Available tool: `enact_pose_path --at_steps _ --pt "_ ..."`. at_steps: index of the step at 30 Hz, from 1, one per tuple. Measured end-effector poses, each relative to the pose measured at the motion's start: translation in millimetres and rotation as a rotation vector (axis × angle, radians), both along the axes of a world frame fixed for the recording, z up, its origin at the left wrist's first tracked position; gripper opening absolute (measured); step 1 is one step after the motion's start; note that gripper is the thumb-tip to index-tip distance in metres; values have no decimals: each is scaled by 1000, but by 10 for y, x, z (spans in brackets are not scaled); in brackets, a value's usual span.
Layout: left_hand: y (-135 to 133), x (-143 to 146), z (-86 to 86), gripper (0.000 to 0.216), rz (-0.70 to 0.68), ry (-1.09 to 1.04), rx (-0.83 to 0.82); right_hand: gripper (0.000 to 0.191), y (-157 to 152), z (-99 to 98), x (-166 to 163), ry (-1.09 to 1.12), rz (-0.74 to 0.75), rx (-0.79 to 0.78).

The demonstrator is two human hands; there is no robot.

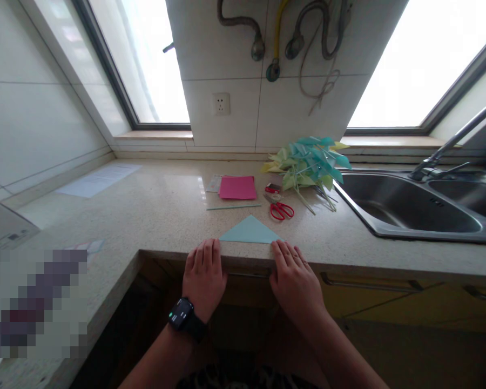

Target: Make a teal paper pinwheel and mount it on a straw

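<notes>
A light blue paper folded into a triangle (250, 231) lies at the front edge of the speckled counter (166, 205). My left hand (203, 275), with a black watch on the wrist, rests flat at the triangle's left corner, fingers stretched out. My right hand (295, 275) lies flat at the right corner, fingers out too. Neither hand grips anything.
Behind the triangle lie a thin green stick (234, 207), pink paper (237, 187), red scissors (281, 209), a small red item (272, 188) and a heap of green and teal paper pinwheels (308, 162). A steel sink (413, 208) with faucet (449, 146) is at right. A white sheet (99, 180) lies at left.
</notes>
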State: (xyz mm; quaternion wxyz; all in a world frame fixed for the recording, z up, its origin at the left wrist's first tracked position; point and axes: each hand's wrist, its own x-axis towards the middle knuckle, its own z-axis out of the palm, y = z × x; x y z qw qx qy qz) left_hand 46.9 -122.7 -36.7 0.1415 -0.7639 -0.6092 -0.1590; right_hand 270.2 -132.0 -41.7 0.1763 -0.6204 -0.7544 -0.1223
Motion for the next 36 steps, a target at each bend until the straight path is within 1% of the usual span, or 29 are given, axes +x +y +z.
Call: enact_pose_path --at_steps 9,17,26,31,36 --pt "7 -105 -79 62 -42 -50 50 58 24 -31 5 16 12 14" --pt "19 -119 -121 59 -50 -62 78 56 30 -64 -59 45 -15 45" --pt "9 -114 -147 57 -42 -65 73 49 34 16 -132 73 -36 67" --pt "15 -129 -163 58 -47 -71 65 46 36 8 -167 98 -54 79" --pt "11 -141 -155 59 -55 -83 53 52 -3 40 -301 124 -95 118"
